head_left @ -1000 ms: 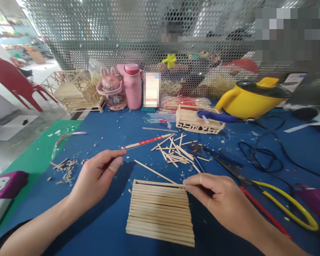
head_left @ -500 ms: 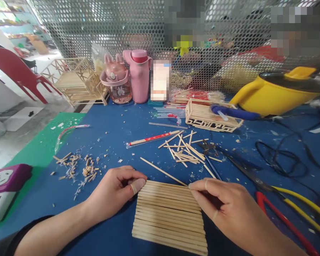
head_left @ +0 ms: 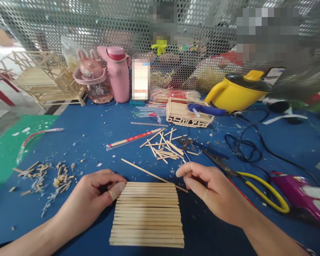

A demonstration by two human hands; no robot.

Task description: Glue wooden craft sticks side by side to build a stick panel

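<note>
A flat panel of wooden sticks laid side by side lies on the blue table in front of me. My left hand pinches its upper left corner between thumb and fingers. Off the upper right corner, my right hand hovers with thumb and index finger slightly apart and nothing visible between them. A single long stick lies slantwise along the far edge, its right end reaching past the panel's corner. Beyond it is a pile of short cut sticks.
Scissors, pliers and a purple tool lie right. Wood scraps are left. Behind stand a small stick model, a yellow pot, a pink bottle and a larger stick model, before a perforated metal screen.
My right hand has come away from the panel's upper right corner and the long stick's end. My view has swung right, bringing the purple tool into sight. The left hand keeps its corner.
</note>
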